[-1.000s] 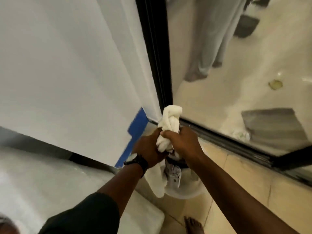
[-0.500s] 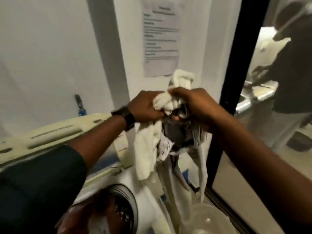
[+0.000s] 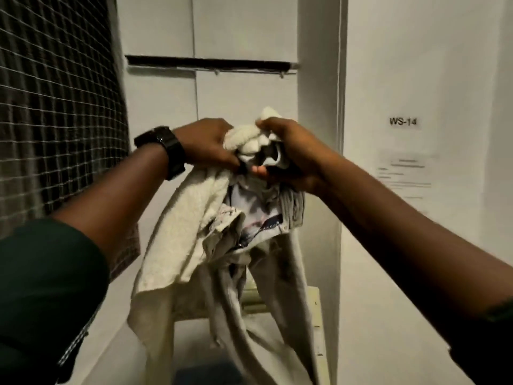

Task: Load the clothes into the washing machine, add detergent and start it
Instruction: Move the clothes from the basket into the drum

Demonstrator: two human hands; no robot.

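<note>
Clothes [image 3: 191,234], clutched by left hand [image 3: 206,147] and right hand [image 3: 293,158], hang near mesh screen [image 3: 55,107].

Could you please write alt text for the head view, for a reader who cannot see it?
The left hand and right hand together grip a bunched cream towel and pale trousers, which hang down. A WS-14 label is on the white wall behind.

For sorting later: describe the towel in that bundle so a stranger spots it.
Before the white wall, the left hand and right hand hold a clothes bundle. The towel hangs under the left hand. It alone is cream and fluffy; the trousers beside it are greyish with a zip.
</note>
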